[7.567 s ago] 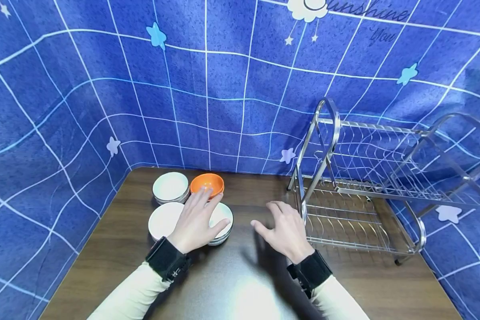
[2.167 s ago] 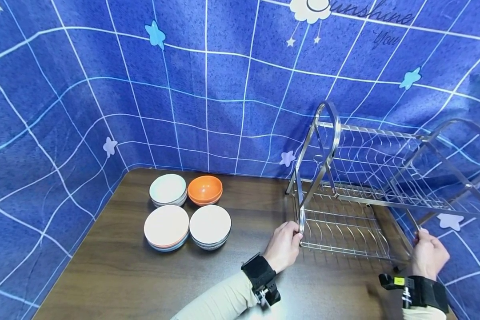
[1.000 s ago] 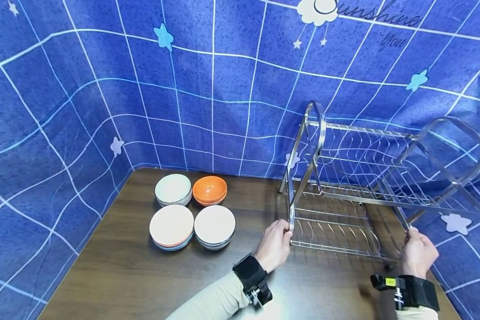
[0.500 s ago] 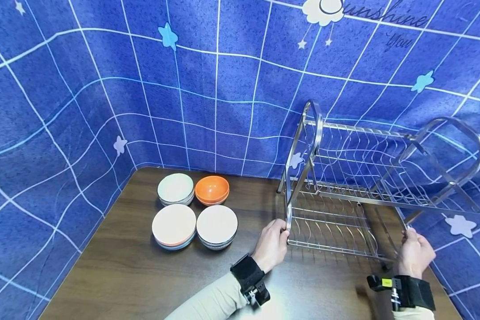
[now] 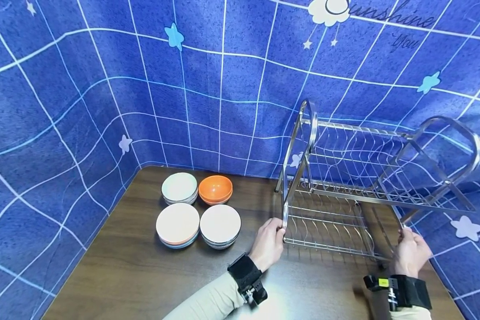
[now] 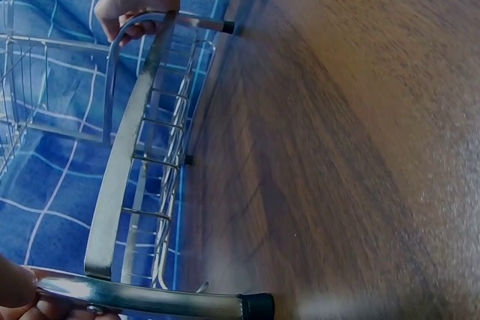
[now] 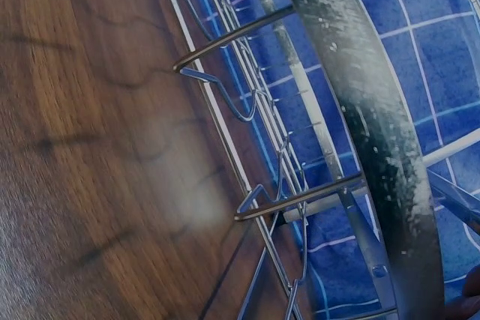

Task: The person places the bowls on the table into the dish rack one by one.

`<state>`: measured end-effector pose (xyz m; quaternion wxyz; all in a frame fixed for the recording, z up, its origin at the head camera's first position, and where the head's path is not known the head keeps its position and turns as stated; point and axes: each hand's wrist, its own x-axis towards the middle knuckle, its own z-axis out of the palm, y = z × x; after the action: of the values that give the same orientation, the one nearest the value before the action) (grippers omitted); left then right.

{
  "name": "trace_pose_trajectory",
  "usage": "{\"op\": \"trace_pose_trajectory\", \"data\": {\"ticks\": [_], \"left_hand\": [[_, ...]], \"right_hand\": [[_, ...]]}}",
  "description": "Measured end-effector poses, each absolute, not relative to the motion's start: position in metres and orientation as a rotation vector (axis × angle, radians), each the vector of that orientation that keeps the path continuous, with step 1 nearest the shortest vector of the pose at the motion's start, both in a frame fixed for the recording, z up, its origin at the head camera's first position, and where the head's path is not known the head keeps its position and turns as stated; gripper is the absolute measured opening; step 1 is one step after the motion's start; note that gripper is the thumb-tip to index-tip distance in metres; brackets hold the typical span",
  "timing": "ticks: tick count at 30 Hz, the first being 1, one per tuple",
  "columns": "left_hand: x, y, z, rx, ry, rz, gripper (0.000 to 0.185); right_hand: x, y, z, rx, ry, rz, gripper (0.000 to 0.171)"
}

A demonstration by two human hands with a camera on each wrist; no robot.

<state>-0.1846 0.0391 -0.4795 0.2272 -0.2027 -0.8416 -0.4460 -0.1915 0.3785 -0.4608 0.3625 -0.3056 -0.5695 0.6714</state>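
- Presently left hand (image 5: 269, 242) and right hand (image 5: 410, 251), fingers clamped on the front legs of the dish rack (image 5: 368, 186), right side of the surface (image 5: 136, 271).
- Risk: rack shoved leftward could strike the bowls (image 5: 220, 224); uneven pull may tip it.

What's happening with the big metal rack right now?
Left hand grips the dish rack front-left leg. Right hand grips its front-right leg. Bowl stacks sit apart, left of the rack.
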Motion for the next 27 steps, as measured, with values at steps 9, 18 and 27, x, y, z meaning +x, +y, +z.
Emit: {"op": "trace_pose_trajectory", "data": {"ticks": [9, 18, 27], "left_hand": [[-0.186, 0.033, -0.48, -0.542, -2.299, -1.189, 0.01], [-0.187, 0.023, -0.481, -0.54, -2.296, -1.185, 0.007], [-0.187, 0.016, -0.479, -0.511, -2.287, -1.194, 0.007]], "right_hand": [[-0.192, 0.371, -0.461, -0.778, -1.47, 1.733, 0.031], [-0.195, 0.361, -0.461, -0.71, -1.388, 1.798, 0.029], [-0.194, 0.353, -0.46, -0.744, -1.466, 1.767, 0.029]]}}
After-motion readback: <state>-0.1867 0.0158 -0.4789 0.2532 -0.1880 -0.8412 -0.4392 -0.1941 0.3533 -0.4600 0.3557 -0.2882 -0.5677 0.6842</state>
